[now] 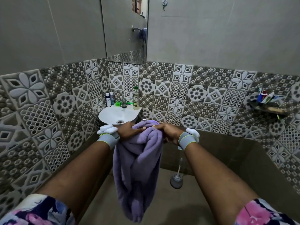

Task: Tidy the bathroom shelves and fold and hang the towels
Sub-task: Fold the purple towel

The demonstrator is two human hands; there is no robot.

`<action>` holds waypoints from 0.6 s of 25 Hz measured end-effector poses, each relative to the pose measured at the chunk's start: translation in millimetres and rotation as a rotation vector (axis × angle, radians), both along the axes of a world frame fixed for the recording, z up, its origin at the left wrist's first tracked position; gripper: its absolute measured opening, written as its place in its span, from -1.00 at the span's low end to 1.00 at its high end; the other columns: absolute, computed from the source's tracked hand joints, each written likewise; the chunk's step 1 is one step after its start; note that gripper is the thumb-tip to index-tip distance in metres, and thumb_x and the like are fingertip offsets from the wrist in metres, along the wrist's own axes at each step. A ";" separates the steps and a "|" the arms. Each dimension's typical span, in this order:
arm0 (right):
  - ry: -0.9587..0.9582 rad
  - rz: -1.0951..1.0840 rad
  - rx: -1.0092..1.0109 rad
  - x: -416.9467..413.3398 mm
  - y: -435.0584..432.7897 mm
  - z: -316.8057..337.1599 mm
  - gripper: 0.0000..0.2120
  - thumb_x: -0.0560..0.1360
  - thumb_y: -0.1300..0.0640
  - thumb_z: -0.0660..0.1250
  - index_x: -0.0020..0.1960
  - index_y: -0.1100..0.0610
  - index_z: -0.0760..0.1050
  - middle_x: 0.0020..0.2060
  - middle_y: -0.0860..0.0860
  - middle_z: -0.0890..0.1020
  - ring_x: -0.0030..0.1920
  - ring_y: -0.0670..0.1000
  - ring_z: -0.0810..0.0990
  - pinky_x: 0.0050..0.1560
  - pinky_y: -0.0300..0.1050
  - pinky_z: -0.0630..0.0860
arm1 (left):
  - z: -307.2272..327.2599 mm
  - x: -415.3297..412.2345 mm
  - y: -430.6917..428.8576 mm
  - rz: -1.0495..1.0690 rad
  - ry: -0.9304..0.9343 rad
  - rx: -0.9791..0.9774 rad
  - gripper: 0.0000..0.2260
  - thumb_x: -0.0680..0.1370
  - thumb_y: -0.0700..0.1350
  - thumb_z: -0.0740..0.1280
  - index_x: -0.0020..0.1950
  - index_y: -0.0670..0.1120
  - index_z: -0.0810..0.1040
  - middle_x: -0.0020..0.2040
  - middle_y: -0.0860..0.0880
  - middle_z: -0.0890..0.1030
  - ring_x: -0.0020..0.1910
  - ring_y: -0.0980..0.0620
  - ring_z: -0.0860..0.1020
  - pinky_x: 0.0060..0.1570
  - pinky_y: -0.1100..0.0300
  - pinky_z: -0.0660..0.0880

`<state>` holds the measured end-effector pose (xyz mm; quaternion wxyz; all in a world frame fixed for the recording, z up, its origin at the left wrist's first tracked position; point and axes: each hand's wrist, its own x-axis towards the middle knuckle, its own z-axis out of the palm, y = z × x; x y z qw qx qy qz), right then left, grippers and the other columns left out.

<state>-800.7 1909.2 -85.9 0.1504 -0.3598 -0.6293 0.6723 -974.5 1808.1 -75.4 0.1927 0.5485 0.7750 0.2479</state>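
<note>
A lilac towel [136,168] hangs bunched in front of me, its top edge gathered between both hands. My left hand [129,130] grips the top left of the towel with the thumb over the cloth. My right hand [168,132] grips the top right beside it. The rest of the towel droops in loose folds toward the floor. On the right wall, a small shelf [267,108] holds toothbrushes and tubes.
A white corner sink [118,115] with a tap stands just beyond my hands; bottles [109,99] and a tall green-capped bottle [135,98] sit on its rim. A mirror [125,30] hangs above. A wall hook [164,4] is high up. A toilet brush [177,177] stands on the floor.
</note>
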 end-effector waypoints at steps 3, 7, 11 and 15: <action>0.153 -0.080 -0.003 -3.5 2.6 6.3 -0.85 0.53 0.24 0.25 -0.14 0.19 0.58 -0.30 0.04 0.67 -0.26 -0.02 0.62 -0.07 -0.14 0.52 | 4.4 9.8 0.9 0.015 -0.332 0.055 -0.63 0.53 0.18 0.30 -0.29 -0.09 0.55 -0.21 -0.12 0.59 -0.22 -0.01 0.47 -0.15 0.16 0.41; 0.107 -0.153 0.128 -1.6 6.3 8.8 -0.80 0.44 0.14 0.43 -0.31 0.13 0.48 -0.38 0.04 0.58 -0.33 0.01 0.53 -0.22 -0.15 0.45 | 4.8 19.9 3.5 0.116 -0.875 0.192 -0.64 0.56 0.06 0.32 0.03 -0.26 0.62 -0.05 -0.21 0.67 -0.10 -0.09 0.60 -0.05 0.11 0.52; 0.170 -0.228 0.054 -1.5 10.2 3.7 -0.59 0.37 0.06 0.49 0.04 0.37 0.60 -0.05 0.23 0.68 -0.12 0.11 0.64 0.04 -0.03 0.55 | 11.8 25.2 3.9 0.011 -1.007 0.133 -0.59 0.50 0.12 0.38 0.12 -0.21 0.61 0.02 -0.16 0.68 -0.03 -0.10 0.66 0.04 0.10 0.57; 0.182 -0.312 0.096 1.7 9.6 0.8 -0.69 0.30 0.05 0.54 -0.22 0.28 0.56 -0.22 0.19 0.66 -0.26 0.06 0.56 -0.18 -0.12 0.50 | 18.0 16.4 0.3 -0.028 -0.416 -0.184 -0.32 0.11 0.20 0.63 0.08 -0.14 0.61 0.02 -0.09 0.69 -0.02 -0.04 0.65 0.10 0.07 0.58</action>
